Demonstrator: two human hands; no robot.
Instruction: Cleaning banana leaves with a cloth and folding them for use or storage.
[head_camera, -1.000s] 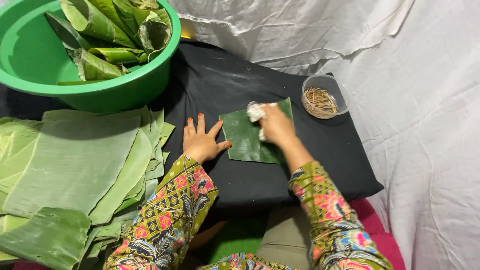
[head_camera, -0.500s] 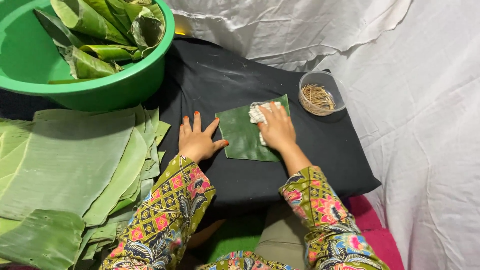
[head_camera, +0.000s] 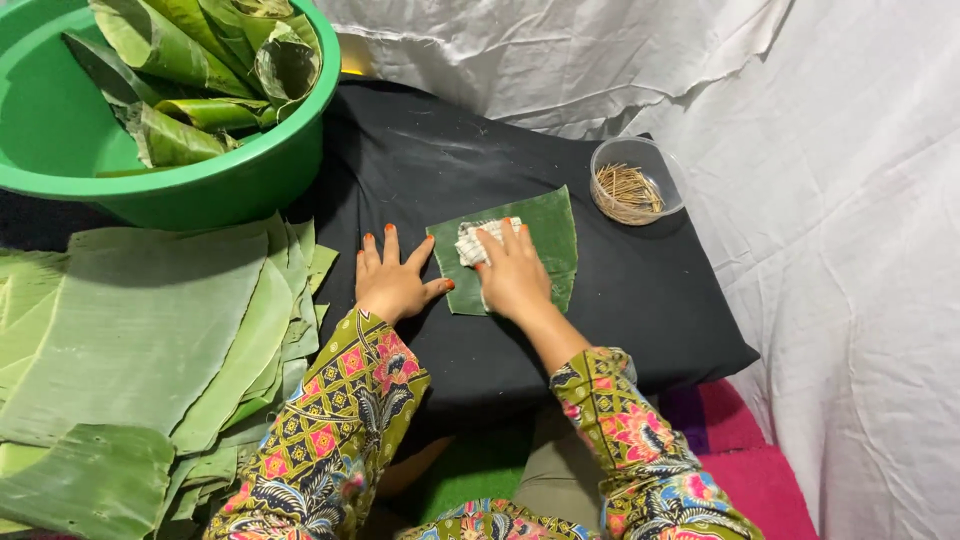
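right hand (head_camera: 515, 278) is lower on the leaf piece (head_camera: 545, 240) now than a second ago, when it was up at the top edge; the white cloth (head_camera: 472, 246) under its fingers has travelled down and toward the left side with it. that reads like a wiping pass across the leaf, most of the surface already covered. fingers lie flat and pressed onto the cloth, not pinching it. left hand (head_camera: 393, 282) has barely budged: spread wide, palm down on the black cloth (head_camera: 620, 300), thumb tip touching the leaf's left edge. the leaf sits in the middle of the black surface, between both hands. stacked leaves (head_camera: 150, 340) lie to the left, green basin (head_camera: 60, 130) with rolled leaves above them, clear bowl of small sticks (head_camera: 630, 188) to the upper right. hard to make out: how much cloth is under the palm, and the basin runs off the frame.
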